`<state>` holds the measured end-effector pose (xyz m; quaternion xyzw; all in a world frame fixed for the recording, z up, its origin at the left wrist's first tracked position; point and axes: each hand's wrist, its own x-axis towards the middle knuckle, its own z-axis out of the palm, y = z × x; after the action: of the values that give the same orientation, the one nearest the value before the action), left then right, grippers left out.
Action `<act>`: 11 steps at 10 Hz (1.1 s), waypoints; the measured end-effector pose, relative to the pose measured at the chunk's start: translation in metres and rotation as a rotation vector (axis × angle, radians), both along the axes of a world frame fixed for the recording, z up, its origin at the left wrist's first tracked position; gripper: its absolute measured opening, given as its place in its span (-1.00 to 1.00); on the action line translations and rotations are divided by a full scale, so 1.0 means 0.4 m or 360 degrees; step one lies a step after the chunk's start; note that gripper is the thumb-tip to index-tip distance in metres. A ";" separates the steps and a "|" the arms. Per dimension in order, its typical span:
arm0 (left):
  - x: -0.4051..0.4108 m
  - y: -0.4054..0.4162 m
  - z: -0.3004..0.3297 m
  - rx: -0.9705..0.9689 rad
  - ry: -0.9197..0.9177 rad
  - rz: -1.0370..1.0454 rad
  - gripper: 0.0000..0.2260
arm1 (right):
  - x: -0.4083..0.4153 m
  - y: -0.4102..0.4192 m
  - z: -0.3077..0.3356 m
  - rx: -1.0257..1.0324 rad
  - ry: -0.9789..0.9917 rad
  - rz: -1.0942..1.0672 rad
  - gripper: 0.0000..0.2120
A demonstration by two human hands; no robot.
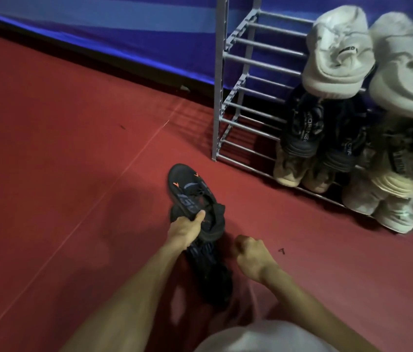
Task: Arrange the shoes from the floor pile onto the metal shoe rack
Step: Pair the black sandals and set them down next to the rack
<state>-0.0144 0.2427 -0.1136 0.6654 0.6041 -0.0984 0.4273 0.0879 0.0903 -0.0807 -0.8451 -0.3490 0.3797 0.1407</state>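
Note:
My left hand (pixel 186 228) grips a black sneaker with orange marks (pixel 187 186) by its collar, toe pointing away, just above the red floor. A second black shoe (pixel 213 273) lies under it, between my arms. My right hand (pixel 251 257) is a closed fist beside that shoe and holds nothing. The grey metal shoe rack (pixel 241 97) stands to the upper right. Its right half carries white shoes (pixel 337 52) on the top tier, black shoes (pixel 304 128) below and beige shoes (pixel 291 171) at the bottom. The rack's left bars are bare.
A blue wall panel (pixel 124 29) runs behind the rack along a dark baseboard. Red floor (pixel 48 161) spreads to the left. A small dark scrap (pixel 281 251) lies on the floor right of my right hand. My light-clothed knee (pixel 264 336) is at the bottom edge.

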 end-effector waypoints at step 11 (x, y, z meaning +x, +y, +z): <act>-0.094 0.080 0.202 0.0697 -0.0205 0.0305 -0.53 | 0.097 0.042 0.184 0.0289 -0.0833 0.0378 -0.72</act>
<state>-0.0521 0.2748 -0.0328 0.6867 0.6429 0.1183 0.3179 0.1267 0.1072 -0.0073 -0.8515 -0.5024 0.1298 0.0755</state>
